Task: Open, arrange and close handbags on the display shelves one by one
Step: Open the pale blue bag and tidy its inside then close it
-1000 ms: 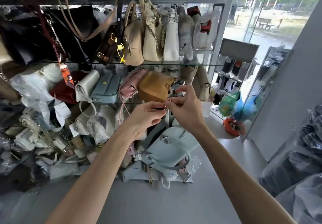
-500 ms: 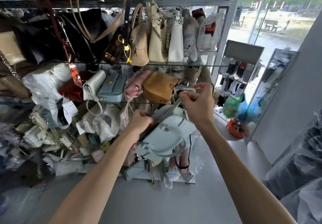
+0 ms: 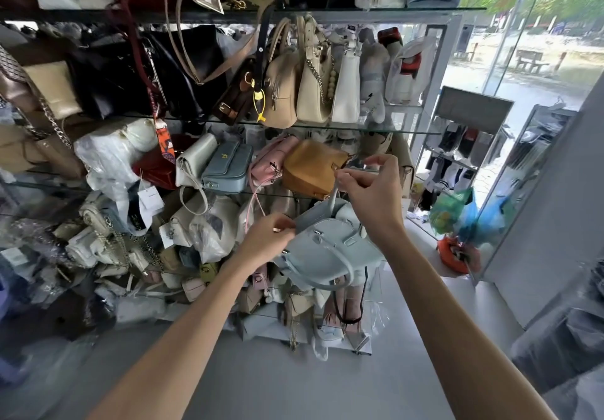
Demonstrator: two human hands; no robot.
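Both hands grip the pale blue handbag (image 3: pixel 327 249): left hand (image 3: pixel 264 240) pinching its top edge, right hand (image 3: pixel 369 190) above, pulling its strap (image 3: pixel 334 195) upward.

Glass shelves (image 3: pixel 376 128) crowded, apparently all handbags (image 3: pixel 310 171).

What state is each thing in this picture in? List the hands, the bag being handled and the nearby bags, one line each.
left hand: grips the edge of the pale blue handbag.
right hand: pinches the bag's strap, raised above it.
pale blue handbag: held off the shelf, top open, handle hanging down.
mustard bag: on the glass shelf, closed.
blue flap bag: on the shelf, flap shut.
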